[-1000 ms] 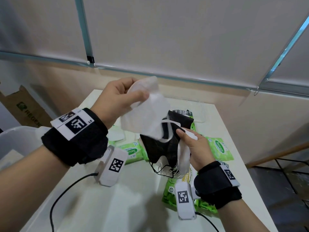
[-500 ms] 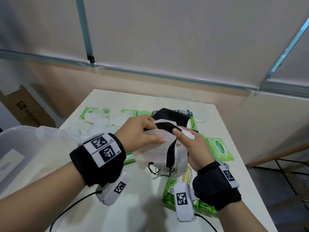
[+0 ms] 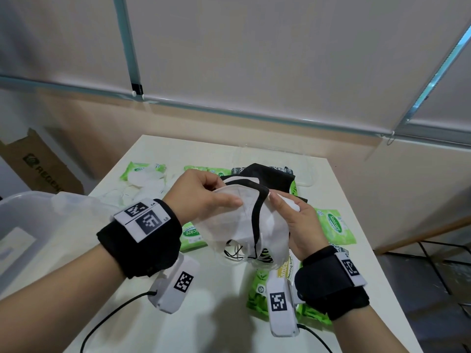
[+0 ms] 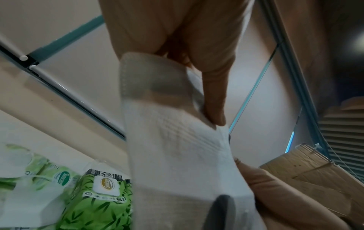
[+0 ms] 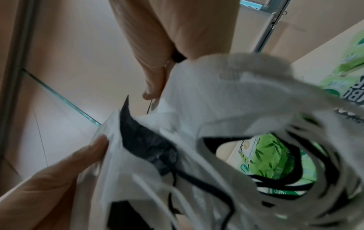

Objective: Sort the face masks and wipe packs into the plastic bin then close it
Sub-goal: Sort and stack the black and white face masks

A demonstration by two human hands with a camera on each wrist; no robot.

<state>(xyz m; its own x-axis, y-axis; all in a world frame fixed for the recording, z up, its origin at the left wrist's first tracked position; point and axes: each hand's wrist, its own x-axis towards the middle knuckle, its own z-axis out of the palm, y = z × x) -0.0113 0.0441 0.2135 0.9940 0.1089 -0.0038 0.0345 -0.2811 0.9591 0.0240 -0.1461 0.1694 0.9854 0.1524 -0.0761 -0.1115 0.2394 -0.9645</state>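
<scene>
Head view: above the worktop [image 3: 178, 314], left hand [image 3: 201, 197] and right hand [image 3: 299, 225] pinch a stack of face masks [image 3: 244, 225]; squaring edges and gathering dangling ear loops should ease transfer to the plastic bin [image 3: 30, 225].

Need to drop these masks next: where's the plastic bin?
In the head view, the plastic bin sits at the left edge, beside the left hand and forearm.

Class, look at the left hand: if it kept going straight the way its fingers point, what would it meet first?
Probably the right hand: the left hand points across the held masks toward it, though depth is unclear.
</scene>
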